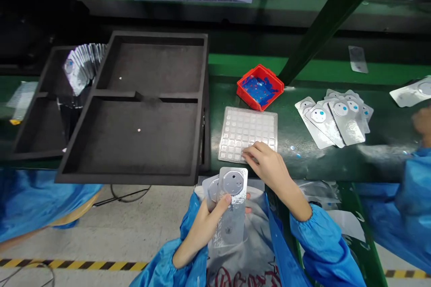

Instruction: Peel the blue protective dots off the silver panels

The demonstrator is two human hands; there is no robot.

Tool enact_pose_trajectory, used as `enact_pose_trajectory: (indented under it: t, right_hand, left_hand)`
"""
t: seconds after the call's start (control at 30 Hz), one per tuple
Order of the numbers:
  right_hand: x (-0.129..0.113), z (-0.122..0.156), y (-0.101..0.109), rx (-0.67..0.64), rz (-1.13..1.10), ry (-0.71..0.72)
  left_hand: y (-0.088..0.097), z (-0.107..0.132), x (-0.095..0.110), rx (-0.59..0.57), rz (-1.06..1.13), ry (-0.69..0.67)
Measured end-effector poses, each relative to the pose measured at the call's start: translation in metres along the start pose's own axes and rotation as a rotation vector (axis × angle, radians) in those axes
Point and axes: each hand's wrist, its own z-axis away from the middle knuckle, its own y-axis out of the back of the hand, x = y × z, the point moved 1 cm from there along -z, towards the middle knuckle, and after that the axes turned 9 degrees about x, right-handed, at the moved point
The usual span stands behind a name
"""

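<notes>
My left hand grips silver phone back panels, low in front of my body. The front panel shows a large round camera area near its top, and another panel sticks out behind it to the left. My right hand reaches over the near right corner of a clear plastic tray with rows of small square pockets. Its thumb and fingers are pinched together at the pockets; whatever is between them is too small to make out.
Beyond the tray is a red bin holding blue bits. Fanned phone panels lie to the right, near a co-worker's hand. Large black trays stand left, beside a row of panels. A green post slants upward.
</notes>
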Motion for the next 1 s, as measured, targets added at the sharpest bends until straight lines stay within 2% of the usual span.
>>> enact_pose_trajectory:
  t: [0.1,0.23,0.3,0.4,0.5,0.7,1.0]
  right_hand:
    - [-0.001,-0.003,0.006,0.036,-0.239,-0.166]
    - [-0.012,0.004,0.032,0.22,-0.627,-0.497]
    - [-0.021,0.008,0.045,0.285,-0.742,-0.584]
    - [-0.035,0.01,0.054,0.317,-0.843,-0.657]
    - [-0.043,0.009,0.051,0.301,-0.905,-0.745]
    - [-0.046,0.002,0.043,0.285,-1.0,-0.864]
    - [-0.045,-0.002,0.041,0.333,-1.034,-0.876]
  left_hand:
    - [-0.003,-0.004,0.001,-0.007,-0.007,-0.044]
    - [-0.015,-0.016,0.003,-0.016,-0.009,-0.122]
    - [-0.023,-0.023,0.006,-0.012,-0.027,-0.187]
    - [-0.034,-0.03,0.012,0.078,-0.103,-0.332]
    - [-0.043,-0.036,0.017,0.178,-0.154,-0.478]
    - [-0.05,-0.041,0.018,0.202,-0.181,-0.706]
    - [-0.056,-0.037,0.027,0.002,-0.18,-0.938]
